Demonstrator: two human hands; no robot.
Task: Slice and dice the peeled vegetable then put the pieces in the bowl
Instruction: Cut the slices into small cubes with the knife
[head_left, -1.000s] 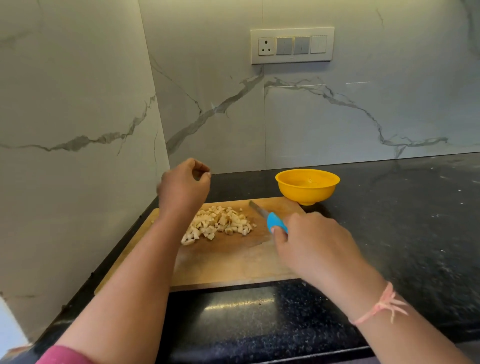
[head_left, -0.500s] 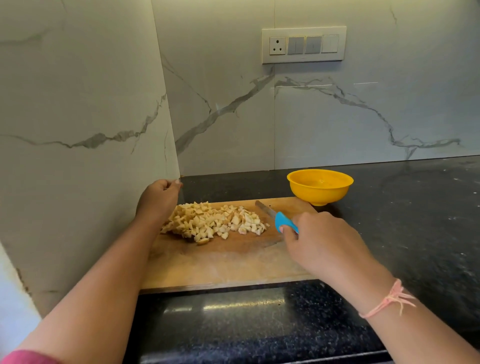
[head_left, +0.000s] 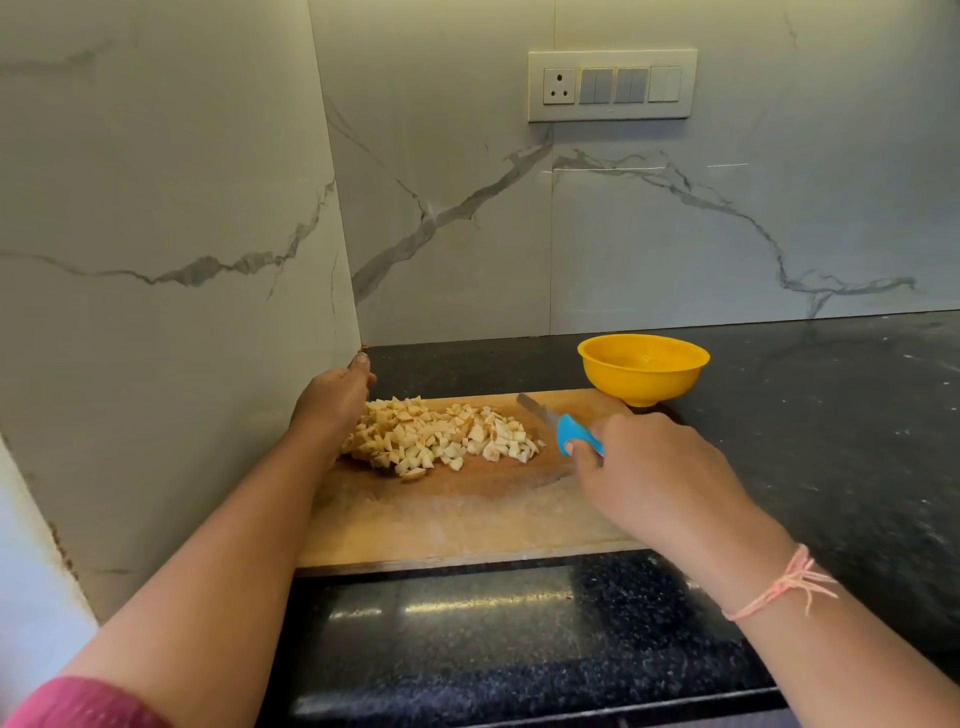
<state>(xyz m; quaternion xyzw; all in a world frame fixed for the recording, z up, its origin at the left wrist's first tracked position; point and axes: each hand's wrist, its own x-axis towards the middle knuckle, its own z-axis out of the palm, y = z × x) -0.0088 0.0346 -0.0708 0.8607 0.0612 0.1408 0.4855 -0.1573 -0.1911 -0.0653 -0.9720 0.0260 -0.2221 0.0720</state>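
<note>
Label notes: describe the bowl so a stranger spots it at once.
Start at the black counter below the marble wall. Past the cutting board's far right corner stands the bowl. It is the only yellow thing, unlike the pale diced pieces and blue-handled knife.

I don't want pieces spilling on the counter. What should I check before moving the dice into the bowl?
1. Dicing done: diced pieces lie in one pile on the cutting board, no large chunk visible: ok.
2. Bowl ready: yellow bowl upright, looks empty, at the board's far right corner: ok.
3. Tool secured: right hand grips the knife by its blue handle: ok.
4. Blade apart from left hand, which sits at the pile's left end: ok.
5. Left hand's hold on pieces: fingers hidden: cannot tell.
6. Straight sweep possible: bowl rim stands above the board: not ok.
</note>
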